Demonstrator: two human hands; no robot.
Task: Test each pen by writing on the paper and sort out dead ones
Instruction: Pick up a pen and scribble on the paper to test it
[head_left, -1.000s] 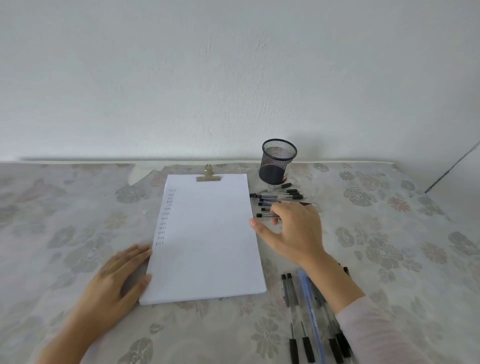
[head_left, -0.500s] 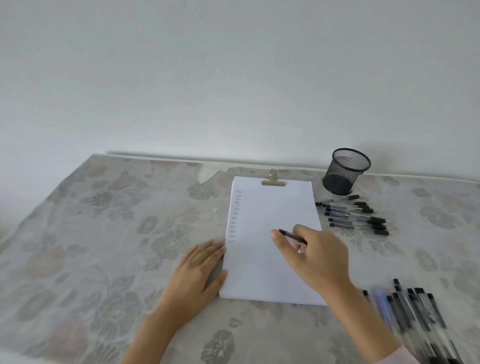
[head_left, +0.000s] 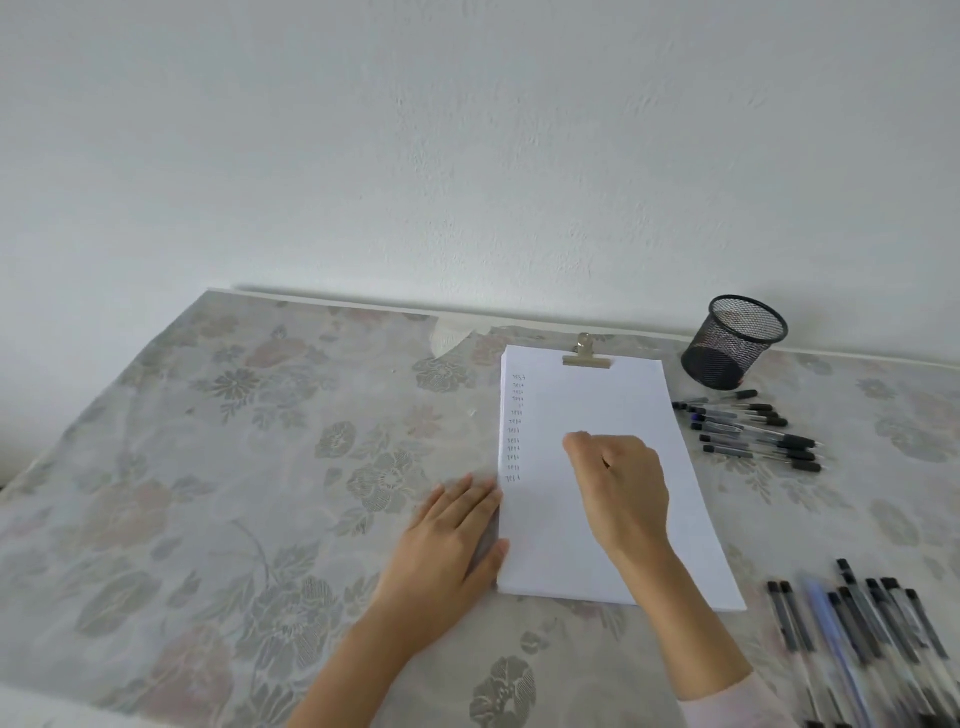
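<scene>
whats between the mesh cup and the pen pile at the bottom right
Head view: a row of pens lies just in front of the mesh cup, then bare flowered tablecloth runs down to the bottom-right pile.

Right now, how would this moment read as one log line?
phase: writing test | left hand: flat, touching paper edge | right hand: fingers curled over paper, pen hidden

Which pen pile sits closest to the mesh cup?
The far pile, right of the paper, just in front of the cup; its pens lie crosswise. The other pile lies at the bottom right, pens pointing lengthwise.
</scene>
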